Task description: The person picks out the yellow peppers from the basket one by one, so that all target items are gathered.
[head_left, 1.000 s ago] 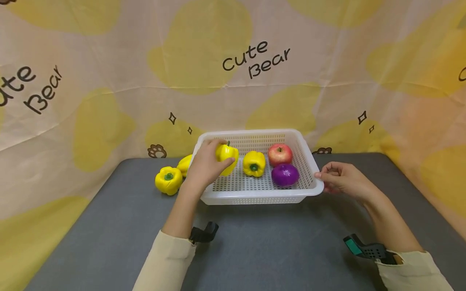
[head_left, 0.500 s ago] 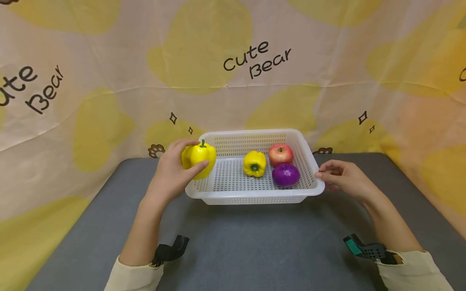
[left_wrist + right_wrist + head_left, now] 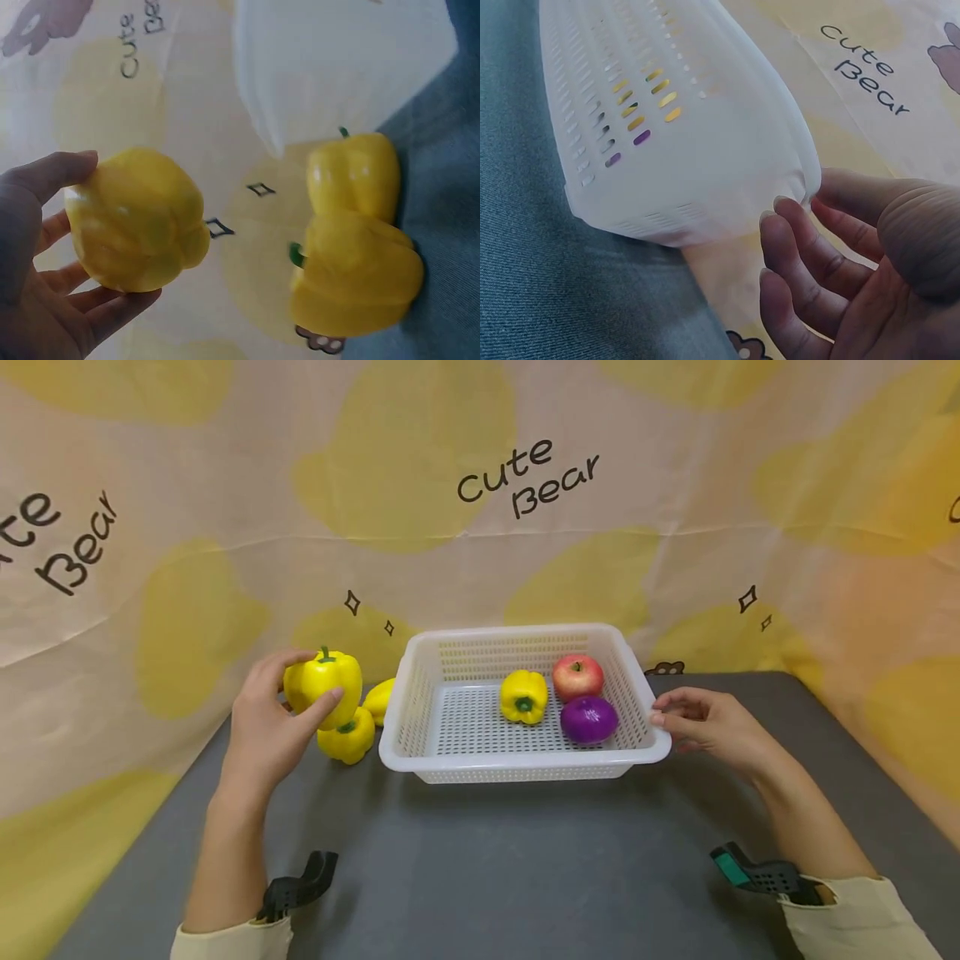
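My left hand point(image 3: 262, 718) holds a yellow bell pepper point(image 3: 333, 681) in the air, stem up, between thumb and fingers. In the left wrist view the underside of that pepper point(image 3: 139, 225) shows. Just below and beyond it, two more yellow bell peppers point(image 3: 347, 739) lie on the table to the left of the white basket point(image 3: 525, 762). My right hand point(image 3: 720, 731) pinches the basket's right rim, thumb on the edge, as the right wrist view of the basket point(image 3: 727, 161) confirms. Inside the basket are a yellow bell pepper point(image 3: 523, 697), a red apple point(image 3: 577, 677) and a purple onion point(image 3: 588, 720).
The basket stands on a grey table point(image 3: 525, 868) towards its back edge. Behind it hangs a pale cloth point(image 3: 420, 568) with yellow patches and lettering. Each wrist carries a black strap mount, the right one point(image 3: 765, 870) with a green patch.
My left hand has carried the yellow bell pepper leftward out of the basket, over its left rim, to above the peppers on the table. The right hand has stayed at the rim.
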`<state>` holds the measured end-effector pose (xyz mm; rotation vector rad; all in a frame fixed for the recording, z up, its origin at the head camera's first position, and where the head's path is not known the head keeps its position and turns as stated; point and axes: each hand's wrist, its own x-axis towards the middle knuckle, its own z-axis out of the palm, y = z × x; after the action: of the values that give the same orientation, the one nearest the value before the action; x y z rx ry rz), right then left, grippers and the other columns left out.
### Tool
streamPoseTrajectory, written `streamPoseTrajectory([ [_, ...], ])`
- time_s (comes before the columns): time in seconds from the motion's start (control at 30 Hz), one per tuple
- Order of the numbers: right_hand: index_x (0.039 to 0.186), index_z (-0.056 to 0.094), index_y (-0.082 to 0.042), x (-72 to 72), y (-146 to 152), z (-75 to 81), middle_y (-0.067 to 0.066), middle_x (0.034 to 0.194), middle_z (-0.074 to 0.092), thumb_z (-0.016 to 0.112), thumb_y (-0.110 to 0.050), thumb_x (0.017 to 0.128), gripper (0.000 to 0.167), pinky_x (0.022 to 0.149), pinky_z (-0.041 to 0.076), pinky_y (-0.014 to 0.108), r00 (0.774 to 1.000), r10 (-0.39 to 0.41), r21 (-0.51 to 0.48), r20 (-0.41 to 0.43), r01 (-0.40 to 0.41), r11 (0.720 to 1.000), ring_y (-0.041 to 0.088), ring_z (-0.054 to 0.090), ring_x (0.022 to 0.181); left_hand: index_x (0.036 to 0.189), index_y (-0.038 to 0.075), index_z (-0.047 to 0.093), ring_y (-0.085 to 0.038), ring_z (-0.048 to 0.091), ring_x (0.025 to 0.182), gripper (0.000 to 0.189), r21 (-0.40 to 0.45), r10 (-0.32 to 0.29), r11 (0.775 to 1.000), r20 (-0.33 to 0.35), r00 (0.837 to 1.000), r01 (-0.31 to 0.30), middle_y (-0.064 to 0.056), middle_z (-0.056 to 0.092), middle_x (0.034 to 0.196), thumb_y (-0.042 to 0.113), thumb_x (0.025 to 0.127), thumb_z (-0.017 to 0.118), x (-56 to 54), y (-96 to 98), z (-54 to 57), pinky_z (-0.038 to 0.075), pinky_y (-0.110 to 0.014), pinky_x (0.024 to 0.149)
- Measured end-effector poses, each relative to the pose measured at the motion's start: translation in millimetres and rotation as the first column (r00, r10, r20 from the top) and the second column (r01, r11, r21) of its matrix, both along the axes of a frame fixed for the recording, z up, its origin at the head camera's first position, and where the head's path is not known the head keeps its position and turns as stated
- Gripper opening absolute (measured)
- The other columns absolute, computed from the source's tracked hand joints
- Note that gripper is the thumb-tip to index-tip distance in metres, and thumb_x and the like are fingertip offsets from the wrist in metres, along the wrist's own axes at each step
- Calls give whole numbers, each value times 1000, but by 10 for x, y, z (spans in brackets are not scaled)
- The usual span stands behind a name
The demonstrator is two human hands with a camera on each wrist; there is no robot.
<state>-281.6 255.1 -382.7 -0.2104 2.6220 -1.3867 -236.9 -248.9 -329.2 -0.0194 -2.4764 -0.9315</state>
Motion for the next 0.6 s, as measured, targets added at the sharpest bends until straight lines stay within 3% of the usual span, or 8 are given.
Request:
streamPoseTrajectory([
  [0.17,131,55,1,-16,8,5,4,108,73,68,-35,97,51,78,60,30,1000,8,-9,10,-7,1000,9,70,87,140,9,55,-40,47,133,56,13,39,999,-8,999,-39,-16,47,151,31,92,74,-68,-99,-83,49,-62,100],
  [0.6,133,53,1,-23,7,-17,7,110,74,67,-33,98,51,78,59,32,1000,-7,-17,25,7,1000,12,71,87,135,6,58,-31,45,135,52,73,93,994,-98,991,-86,-14,52,144,19,88,77,-142,-232,-169,45,-58,106],
])
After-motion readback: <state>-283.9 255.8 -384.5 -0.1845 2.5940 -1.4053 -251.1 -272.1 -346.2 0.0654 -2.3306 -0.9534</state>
